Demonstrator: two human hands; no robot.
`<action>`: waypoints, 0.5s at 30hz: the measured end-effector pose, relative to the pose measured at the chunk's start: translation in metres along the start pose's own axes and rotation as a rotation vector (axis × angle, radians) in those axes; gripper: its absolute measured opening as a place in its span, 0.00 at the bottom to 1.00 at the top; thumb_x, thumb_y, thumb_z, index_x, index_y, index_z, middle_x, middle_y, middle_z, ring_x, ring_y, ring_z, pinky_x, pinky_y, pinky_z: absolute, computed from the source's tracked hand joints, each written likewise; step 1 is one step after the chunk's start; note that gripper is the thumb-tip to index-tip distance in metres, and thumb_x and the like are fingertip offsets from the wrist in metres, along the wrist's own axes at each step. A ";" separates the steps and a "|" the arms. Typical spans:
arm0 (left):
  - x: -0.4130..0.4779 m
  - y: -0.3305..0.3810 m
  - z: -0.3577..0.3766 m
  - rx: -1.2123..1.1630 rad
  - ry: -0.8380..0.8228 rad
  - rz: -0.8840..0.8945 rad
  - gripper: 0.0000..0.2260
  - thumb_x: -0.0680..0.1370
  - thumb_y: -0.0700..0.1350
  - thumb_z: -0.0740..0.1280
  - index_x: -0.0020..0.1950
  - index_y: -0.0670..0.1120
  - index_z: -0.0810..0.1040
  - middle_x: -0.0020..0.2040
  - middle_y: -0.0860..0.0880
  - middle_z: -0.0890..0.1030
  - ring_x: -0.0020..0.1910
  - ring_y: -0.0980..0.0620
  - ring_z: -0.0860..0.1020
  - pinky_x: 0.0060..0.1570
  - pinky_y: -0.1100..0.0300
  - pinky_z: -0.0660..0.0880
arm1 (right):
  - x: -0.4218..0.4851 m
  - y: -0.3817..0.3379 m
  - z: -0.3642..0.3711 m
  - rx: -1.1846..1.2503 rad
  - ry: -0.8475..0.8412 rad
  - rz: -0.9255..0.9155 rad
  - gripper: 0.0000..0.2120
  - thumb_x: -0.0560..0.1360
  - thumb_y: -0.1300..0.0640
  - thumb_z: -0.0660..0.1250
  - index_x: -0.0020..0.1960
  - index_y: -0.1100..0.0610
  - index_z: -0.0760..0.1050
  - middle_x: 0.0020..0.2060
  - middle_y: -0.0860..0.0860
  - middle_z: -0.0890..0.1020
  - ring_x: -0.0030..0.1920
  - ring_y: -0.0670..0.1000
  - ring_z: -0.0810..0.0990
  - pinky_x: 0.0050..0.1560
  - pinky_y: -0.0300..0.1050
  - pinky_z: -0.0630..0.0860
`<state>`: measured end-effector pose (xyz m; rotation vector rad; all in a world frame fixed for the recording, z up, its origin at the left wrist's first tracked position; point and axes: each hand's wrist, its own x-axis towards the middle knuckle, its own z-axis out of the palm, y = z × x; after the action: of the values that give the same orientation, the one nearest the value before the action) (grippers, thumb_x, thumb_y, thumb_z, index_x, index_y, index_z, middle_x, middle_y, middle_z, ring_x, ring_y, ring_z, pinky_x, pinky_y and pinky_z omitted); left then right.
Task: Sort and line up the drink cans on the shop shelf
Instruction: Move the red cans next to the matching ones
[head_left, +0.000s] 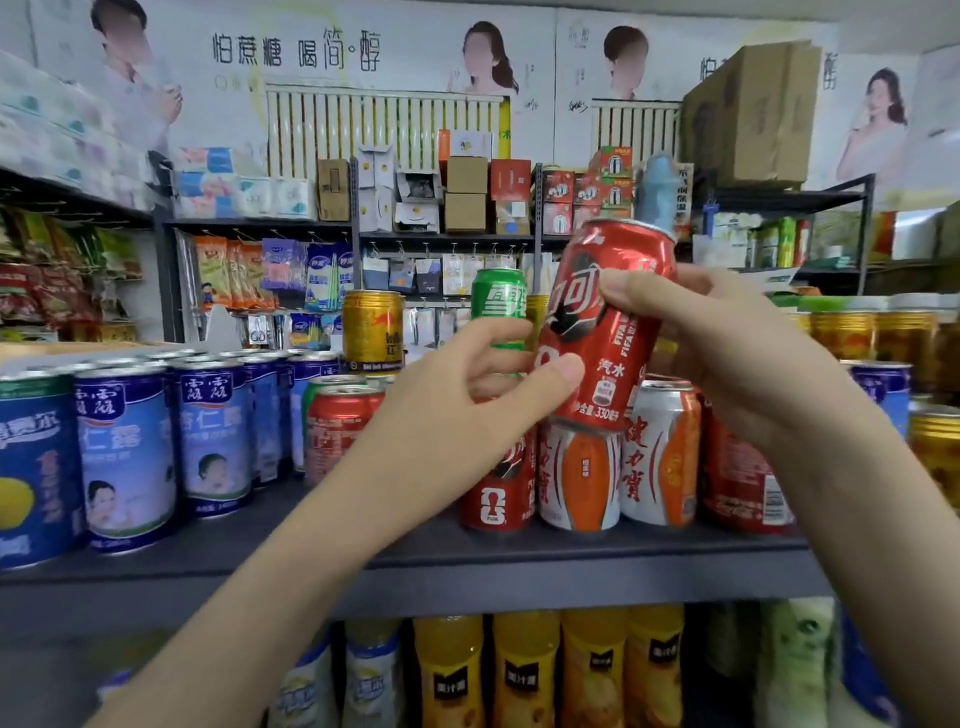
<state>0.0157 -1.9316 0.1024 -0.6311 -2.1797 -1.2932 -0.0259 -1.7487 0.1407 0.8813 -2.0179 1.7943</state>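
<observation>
A red cola can (605, 322) hangs tilted above the cans on the grey shelf (467, 561). My right hand (711, 343) grips it from the right. My left hand (467, 400) has its thumb on the can's lower left side, and its fingers wrap the green can (497, 301) just behind. Below stand another red cola can (498, 483), two white-and-orange cans (582, 473) and a red can (737, 478) partly hidden by my right wrist. A gold can (372, 330) sits on top of other cans to the left.
Blue-and-white cans (130, 457) fill the shelf's left side, with a red can (337, 431) beside them. Gold cans (883, 338) and a blue can (883, 389) stand at the right. Orange juice bottles (519, 670) line the shelf below. Racks with boxes stand behind.
</observation>
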 end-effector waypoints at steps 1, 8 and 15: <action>0.001 0.000 0.008 -0.069 -0.034 -0.020 0.27 0.68 0.66 0.68 0.64 0.59 0.72 0.56 0.59 0.80 0.52 0.65 0.79 0.52 0.64 0.77 | -0.008 0.001 0.002 0.012 -0.007 -0.003 0.20 0.63 0.48 0.72 0.52 0.55 0.78 0.44 0.50 0.86 0.46 0.48 0.84 0.49 0.45 0.79; -0.018 -0.007 0.068 -0.339 -0.070 -0.014 0.23 0.66 0.50 0.76 0.59 0.57 0.76 0.51 0.58 0.83 0.50 0.59 0.82 0.47 0.62 0.78 | -0.070 0.031 -0.001 0.169 0.183 -0.007 0.19 0.63 0.49 0.72 0.52 0.54 0.79 0.46 0.50 0.85 0.48 0.50 0.84 0.49 0.45 0.81; -0.039 0.009 0.136 -0.457 0.088 -0.106 0.18 0.64 0.48 0.75 0.49 0.62 0.75 0.43 0.68 0.82 0.46 0.69 0.80 0.41 0.71 0.76 | -0.105 0.063 -0.032 0.278 0.211 0.027 0.17 0.68 0.50 0.71 0.56 0.50 0.78 0.48 0.47 0.85 0.49 0.45 0.83 0.47 0.40 0.80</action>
<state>0.0233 -1.8110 0.0279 -0.6184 -1.8760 -1.8623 0.0098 -1.6898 0.0350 0.7035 -1.6865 2.1195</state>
